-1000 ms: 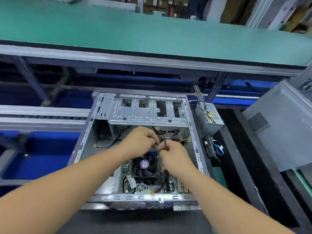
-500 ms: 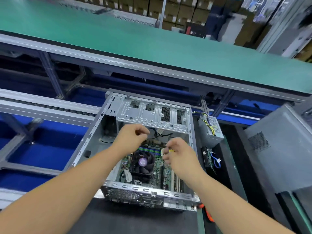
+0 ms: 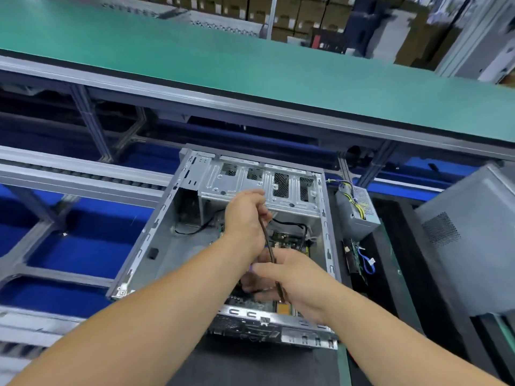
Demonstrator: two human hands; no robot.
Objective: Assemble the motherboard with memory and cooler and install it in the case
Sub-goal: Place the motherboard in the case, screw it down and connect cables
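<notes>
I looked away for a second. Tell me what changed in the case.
The left hand rose toward the drive cage, drawing a dark cable up taut; the right hand dropped over the cooler, gripping the cable's lower part. The case, motherboard and power supply stayed put.

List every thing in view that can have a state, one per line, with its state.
case: side open, lying on the workbench
motherboard: inside the case, mostly hidden by the hands
cable: dark, stretched between both hands
left hand: gripping the cable's upper part
right hand: holding the cable's lower part over the board
power supply: outside the case, beside its right wall, wires loose
conveyor belt: green, bare where visible
</notes>
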